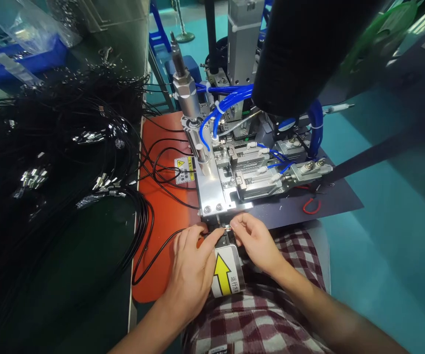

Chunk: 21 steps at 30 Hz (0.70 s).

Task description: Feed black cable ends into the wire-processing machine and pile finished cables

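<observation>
At the front of a machine (212,191), both my hands meet over a small dark fixture (212,223). My left hand (192,263) is closed on a thin black cable (164,243), which runs in from the left beneath its fingers. The thumb reaches toward a small silvery connector (228,227) at the cable's end. Thumb and fingertips of my right hand (253,241) pinch at this connector from the right side; the fingers partly cover it. Just below the fixture lies a white plate with a yellow arrow (223,270).
Bundles of black cables (140,221) with silvery ends lie on the left. An orange-red board (153,290) carries more cable loops. Blue air hoses (230,101) and cylinders (253,160) crowd the machine. A black tube (301,54) hangs at upper right; a blue bin (50,61) stands upper left.
</observation>
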Tool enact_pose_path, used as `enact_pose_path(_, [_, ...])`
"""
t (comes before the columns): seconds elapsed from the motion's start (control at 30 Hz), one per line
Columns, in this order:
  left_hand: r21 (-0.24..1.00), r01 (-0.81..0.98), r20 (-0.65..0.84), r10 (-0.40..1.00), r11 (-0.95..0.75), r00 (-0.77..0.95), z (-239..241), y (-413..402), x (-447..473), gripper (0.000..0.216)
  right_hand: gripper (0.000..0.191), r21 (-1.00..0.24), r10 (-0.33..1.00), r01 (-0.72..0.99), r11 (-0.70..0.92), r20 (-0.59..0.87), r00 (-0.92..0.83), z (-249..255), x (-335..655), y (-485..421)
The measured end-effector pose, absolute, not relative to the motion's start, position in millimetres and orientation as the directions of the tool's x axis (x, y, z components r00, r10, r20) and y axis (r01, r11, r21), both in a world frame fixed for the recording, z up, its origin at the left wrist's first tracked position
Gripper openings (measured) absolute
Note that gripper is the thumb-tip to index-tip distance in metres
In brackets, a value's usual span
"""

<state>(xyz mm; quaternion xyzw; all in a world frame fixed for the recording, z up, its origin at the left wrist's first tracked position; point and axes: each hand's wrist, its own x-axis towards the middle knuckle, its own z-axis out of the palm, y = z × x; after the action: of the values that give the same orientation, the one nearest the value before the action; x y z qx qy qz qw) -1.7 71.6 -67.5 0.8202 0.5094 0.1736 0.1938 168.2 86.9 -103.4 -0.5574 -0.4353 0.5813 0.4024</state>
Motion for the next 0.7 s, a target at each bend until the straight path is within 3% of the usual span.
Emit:
enact_pose_path(0.17, [0.492, 0.766, 0.091, 0.899, -0.414, 0.428, -65.9, 71.3, -2.2, 0.043, 0.028, -0.942, 0.944, -0.053, -0.33, -0.328, -0.039, -98.2, 165.9, 88.4])
enact_pose_path(0.33, [0.348, 0.825, 0.079, 0.891, -0.445, 0.448, -67.3, 68.1, -0.7, 0.039, 0.037, -0.86, 0.896, -0.252, -0.444, -0.425, -0.129, -101.8, 164.6, 90.6])
enact_pose_path(0.7, [0.257, 0.837, 0.124, 0.876, -0.483, 0.467, -65.9, 69.5, 1.8, 0.042, 0.039, -0.892, 0.922, -0.232, -0.387, -0.378, -0.084, -99.4, 162.6, 86.5])
